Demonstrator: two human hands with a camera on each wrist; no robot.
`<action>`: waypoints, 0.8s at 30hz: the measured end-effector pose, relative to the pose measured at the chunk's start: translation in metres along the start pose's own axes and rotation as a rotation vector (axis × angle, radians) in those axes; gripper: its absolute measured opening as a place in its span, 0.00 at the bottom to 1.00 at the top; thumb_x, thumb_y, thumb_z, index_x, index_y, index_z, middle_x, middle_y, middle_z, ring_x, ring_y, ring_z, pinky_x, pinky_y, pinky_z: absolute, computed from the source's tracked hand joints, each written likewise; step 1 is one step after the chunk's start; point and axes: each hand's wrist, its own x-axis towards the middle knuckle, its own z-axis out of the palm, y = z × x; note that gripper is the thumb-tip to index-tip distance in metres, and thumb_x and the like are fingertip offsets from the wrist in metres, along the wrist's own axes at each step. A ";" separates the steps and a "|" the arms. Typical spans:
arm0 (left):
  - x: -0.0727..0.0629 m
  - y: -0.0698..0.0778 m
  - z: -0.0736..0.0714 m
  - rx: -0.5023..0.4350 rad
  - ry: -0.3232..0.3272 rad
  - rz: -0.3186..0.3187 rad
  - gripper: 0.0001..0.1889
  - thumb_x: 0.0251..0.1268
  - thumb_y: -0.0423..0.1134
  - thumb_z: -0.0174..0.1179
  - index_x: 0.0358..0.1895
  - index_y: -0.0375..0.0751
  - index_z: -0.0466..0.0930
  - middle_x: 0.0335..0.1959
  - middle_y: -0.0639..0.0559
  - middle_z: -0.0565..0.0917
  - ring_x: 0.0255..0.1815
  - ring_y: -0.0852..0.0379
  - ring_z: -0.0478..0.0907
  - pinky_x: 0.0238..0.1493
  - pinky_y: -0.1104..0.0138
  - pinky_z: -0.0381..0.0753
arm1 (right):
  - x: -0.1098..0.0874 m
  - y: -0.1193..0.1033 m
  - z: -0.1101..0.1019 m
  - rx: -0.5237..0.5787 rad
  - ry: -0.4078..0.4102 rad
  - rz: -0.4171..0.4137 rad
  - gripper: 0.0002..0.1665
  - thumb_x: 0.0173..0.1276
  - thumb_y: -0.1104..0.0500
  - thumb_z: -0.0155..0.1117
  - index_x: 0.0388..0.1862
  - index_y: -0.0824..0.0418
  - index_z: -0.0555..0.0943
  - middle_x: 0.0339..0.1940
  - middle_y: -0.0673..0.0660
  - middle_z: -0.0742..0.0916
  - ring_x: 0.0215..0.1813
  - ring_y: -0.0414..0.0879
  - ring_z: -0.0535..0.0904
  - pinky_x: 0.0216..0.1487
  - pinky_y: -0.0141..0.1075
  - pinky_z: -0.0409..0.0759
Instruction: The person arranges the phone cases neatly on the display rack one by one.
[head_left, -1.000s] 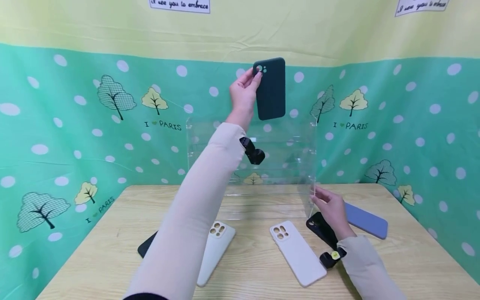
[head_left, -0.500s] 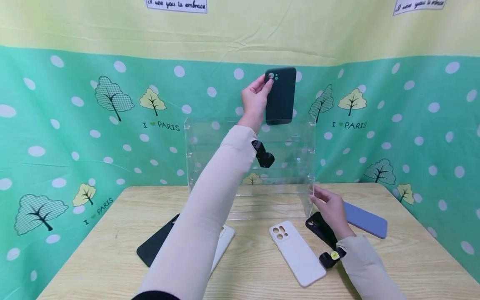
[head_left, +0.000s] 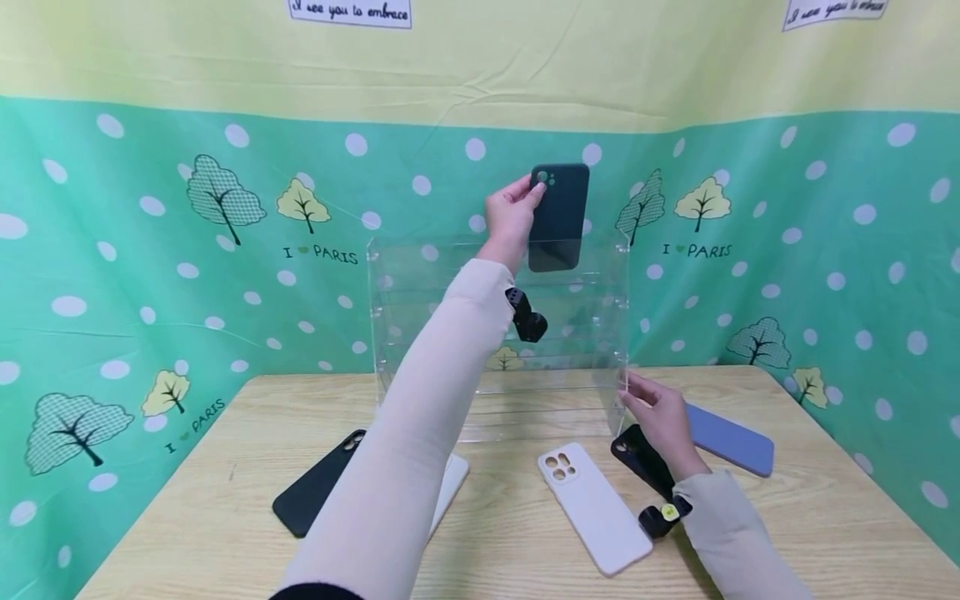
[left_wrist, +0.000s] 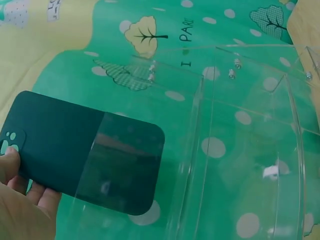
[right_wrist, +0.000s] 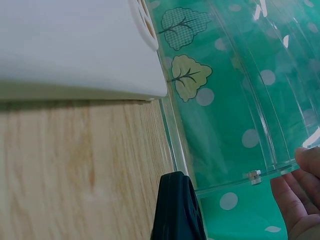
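My left hand (head_left: 512, 218) pinches a dark green phone case (head_left: 562, 204) by its upper left corner, the thumb beside the camera cutouts. The case is upright in the head view, and its lower part shows through the top front panel of a clear acrylic display rack (head_left: 420, 279). In the left wrist view, that lower part of the phone case (left_wrist: 55, 145) also lies behind the clear panel. Low at the rack's right side, my right hand (head_left: 663, 421) grips the edge between thumb and fingers. The right wrist view shows this hand (right_wrist: 302, 200) at the clear side panel.
On the wooden table (head_left: 225, 500) lie a black case (head_left: 311, 492) and a white case (head_left: 450, 483), partly hidden by my left arm. A pale case (head_left: 596, 508), another black case (head_left: 641, 458) and a blue-violet case (head_left: 731, 440) lie on the right. A patterned curtain (head_left: 112, 325) hangs behind.
My left hand has moved the dark green phone case right and then down, so its lower part is now behind the rack's top panel. My right hand keeps its hold on the rack.
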 end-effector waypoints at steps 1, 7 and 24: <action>0.000 -0.001 0.000 0.010 0.006 -0.011 0.14 0.61 0.37 0.63 0.51 0.45 0.83 0.47 0.53 0.85 0.45 0.64 0.82 0.47 0.76 0.79 | 0.000 0.000 0.000 0.000 0.000 0.001 0.23 0.68 0.59 0.60 0.61 0.62 0.75 0.54 0.64 0.83 0.55 0.55 0.79 0.51 0.41 0.80; 0.001 -0.001 0.000 0.113 0.028 -0.067 0.15 0.61 0.39 0.62 0.52 0.47 0.83 0.50 0.56 0.84 0.51 0.63 0.79 0.53 0.75 0.77 | -0.001 0.001 -0.001 -0.017 0.006 -0.002 0.23 0.68 0.58 0.60 0.62 0.61 0.75 0.53 0.64 0.83 0.55 0.54 0.78 0.51 0.41 0.81; 0.001 0.000 -0.004 0.317 0.145 -0.102 0.14 0.62 0.35 0.62 0.51 0.47 0.83 0.47 0.54 0.85 0.47 0.60 0.81 0.48 0.73 0.81 | 0.000 0.002 0.002 -0.005 0.008 -0.015 0.23 0.68 0.59 0.61 0.61 0.63 0.75 0.53 0.64 0.83 0.55 0.55 0.78 0.51 0.40 0.80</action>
